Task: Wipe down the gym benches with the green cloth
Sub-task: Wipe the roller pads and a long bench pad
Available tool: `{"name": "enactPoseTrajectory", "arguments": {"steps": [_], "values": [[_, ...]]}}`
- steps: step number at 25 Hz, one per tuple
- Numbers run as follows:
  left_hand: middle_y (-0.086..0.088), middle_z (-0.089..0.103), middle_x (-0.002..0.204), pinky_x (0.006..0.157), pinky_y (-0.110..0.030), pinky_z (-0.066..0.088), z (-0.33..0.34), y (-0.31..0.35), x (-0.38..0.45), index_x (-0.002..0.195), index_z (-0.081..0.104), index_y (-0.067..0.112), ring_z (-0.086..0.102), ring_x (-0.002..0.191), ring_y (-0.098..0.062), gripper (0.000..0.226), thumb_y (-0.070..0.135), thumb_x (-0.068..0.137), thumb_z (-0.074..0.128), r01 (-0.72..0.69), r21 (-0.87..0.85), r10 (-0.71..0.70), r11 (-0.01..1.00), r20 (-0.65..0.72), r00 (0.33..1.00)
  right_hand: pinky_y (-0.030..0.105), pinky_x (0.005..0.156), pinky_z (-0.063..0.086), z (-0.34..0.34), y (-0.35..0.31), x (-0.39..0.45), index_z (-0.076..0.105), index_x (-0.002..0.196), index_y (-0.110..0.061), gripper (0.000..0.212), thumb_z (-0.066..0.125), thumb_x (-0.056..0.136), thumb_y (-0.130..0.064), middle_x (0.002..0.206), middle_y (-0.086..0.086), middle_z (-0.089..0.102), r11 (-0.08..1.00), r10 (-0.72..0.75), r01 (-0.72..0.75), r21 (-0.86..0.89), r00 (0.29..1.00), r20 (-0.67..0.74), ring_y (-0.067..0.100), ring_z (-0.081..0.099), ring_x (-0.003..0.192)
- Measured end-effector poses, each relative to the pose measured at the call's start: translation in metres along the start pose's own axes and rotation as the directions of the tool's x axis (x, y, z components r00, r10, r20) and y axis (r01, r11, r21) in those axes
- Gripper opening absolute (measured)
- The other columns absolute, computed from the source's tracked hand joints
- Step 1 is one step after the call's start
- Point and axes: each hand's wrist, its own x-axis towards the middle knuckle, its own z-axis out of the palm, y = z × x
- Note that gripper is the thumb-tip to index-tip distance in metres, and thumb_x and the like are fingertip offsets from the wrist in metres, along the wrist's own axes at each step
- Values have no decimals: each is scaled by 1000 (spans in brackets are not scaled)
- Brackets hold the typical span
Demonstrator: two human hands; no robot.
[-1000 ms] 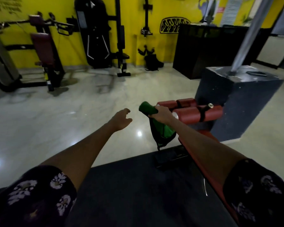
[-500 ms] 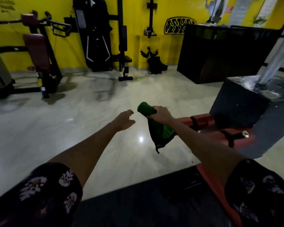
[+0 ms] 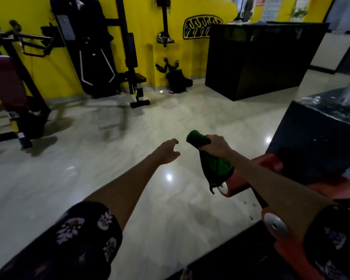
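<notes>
R hand (image 3: 215, 145) fingers clamped on cloth (image 3: 214, 164), L hand (image 3: 168, 151) fingers loose & apart, empty; best spread cloth flat w/ both before wiping red bench (image 3: 271, 164).

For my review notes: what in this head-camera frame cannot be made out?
- Red bench: cut off by the lower right edge and crossed by the right forearm, so its seat is hidden.
- Green cloth: bunched in the right hand, so its full shape is unreadable.
- Wall posters: too small and cut off by the top edge.
- Left machine: motion-blurred.
- Left hand: holds nothing.
</notes>
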Motion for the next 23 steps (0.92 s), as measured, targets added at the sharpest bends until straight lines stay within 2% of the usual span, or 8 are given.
{"name": "enactPoseTrajectory", "arguments": {"steps": [5,9,14,19,23], "values": [[-15,42,142,101,-34,36,-15,-23,128,139,35,7,44,125,-29,52,21,93,55,-23,4,23,1000,23,999,28,77,43,-7,21,119,57,122,-10,45,66,85,-33,115,12,61,997,55,-54,53,998,-26,28,57,104],[-14,42,141,101,-32,35,-35,-25,224,139,36,6,45,125,-29,51,20,94,54,-55,-9,55,998,8,998,26,74,39,-29,35,202,58,118,-9,40,65,86,-31,111,11,62,994,94,-92,54,995,-40,26,57,100],[-13,42,142,103,-33,34,-34,-16,341,140,36,8,43,128,-27,50,20,94,54,-146,9,145,989,84,986,32,83,46,-48,67,298,58,120,-10,40,65,86,-29,110,11,62,981,186,-183,60,981,-51,28,58,104],[-13,43,142,101,-32,34,-35,-6,473,139,37,6,43,127,-27,49,18,94,54,-287,24,283,957,121,951,26,76,42,-63,106,395,57,123,-11,42,65,86,-29,114,11,60,958,273,-259,120,954,-124,25,56,101],[-13,43,141,100,-30,35,-24,18,573,139,36,7,45,125,-26,49,18,94,54,-396,19,380,918,244,892,30,81,47,-76,139,454,57,122,-11,42,65,85,-28,113,12,62,900,426,-397,181,888,-173,26,58,102]]}}
